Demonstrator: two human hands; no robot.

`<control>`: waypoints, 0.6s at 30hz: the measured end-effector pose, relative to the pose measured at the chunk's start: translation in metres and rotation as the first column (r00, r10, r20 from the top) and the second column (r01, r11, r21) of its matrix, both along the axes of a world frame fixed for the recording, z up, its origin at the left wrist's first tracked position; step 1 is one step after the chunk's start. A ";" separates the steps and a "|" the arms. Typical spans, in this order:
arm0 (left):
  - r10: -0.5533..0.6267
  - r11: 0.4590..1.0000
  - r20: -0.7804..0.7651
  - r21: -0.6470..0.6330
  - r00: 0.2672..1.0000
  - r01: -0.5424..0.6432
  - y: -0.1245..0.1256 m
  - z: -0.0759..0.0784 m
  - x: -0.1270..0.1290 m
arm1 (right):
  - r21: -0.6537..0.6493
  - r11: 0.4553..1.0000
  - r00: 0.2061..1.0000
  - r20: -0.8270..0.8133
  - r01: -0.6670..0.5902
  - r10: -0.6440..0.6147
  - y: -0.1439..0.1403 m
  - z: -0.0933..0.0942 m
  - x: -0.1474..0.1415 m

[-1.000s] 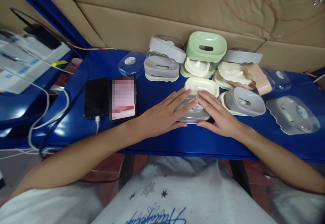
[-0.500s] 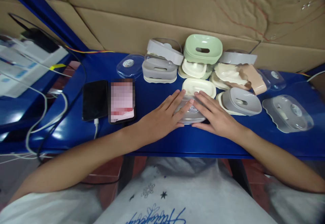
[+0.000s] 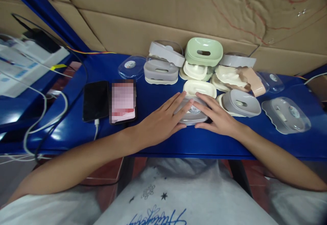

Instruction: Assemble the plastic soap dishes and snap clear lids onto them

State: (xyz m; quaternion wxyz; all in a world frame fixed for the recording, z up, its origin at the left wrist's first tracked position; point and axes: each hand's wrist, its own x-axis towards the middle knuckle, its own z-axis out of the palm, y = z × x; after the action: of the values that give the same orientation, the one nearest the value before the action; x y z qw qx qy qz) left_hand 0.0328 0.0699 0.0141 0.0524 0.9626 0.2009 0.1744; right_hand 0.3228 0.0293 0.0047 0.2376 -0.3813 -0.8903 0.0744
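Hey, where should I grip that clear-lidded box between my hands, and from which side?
Probably by its left and right sides, one palm from each: the box lies flat, the left hand and right hand flank it, and the cream tray right behind it seems to leave little room at the far edge.

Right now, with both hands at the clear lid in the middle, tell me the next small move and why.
I'd probably press gently and evenly on the lid: the left hand and right hand lie spread over its two sides, and they hide parts of its edge, so I can't tell by sight whether it sits fully down.
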 end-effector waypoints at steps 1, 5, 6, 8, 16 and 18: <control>0.003 1.000 -0.001 -0.005 1.000 -0.003 0.000 0.000 0.000 | -0.002 1.000 1.000 -0.008 -0.002 0.002 0.001 0.000 0.001; 0.042 0.999 0.008 -0.030 0.999 -0.041 0.002 -0.001 -0.001 | -0.009 1.000 1.000 -0.029 0.008 -0.008 0.002 0.000 0.002; 0.050 0.998 0.013 -0.036 0.999 -0.049 0.002 -0.002 -0.002 | -0.012 1.000 0.999 -0.028 0.015 -0.016 0.002 0.000 0.002; 0.060 0.998 0.000 -0.031 0.998 -0.060 0.003 -0.001 -0.002 | -0.018 0.999 0.999 -0.014 0.028 -0.029 0.002 0.000 0.003; 0.078 0.996 -0.039 -0.035 0.996 -0.079 0.008 0.001 -0.003 | 0.034 0.998 0.999 0.020 -0.048 0.047 0.001 0.002 0.001; 0.077 0.995 -0.032 -0.067 0.997 -0.079 0.010 -0.002 -0.003 | 0.056 0.996 0.997 0.025 -0.076 0.075 0.000 0.003 0.000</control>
State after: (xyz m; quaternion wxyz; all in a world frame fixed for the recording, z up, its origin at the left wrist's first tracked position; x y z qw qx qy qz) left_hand 0.0298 0.0799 0.0120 0.0754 0.9541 0.2447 0.1550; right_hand 0.3223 0.0295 0.0078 0.2349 -0.3412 -0.9086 0.0535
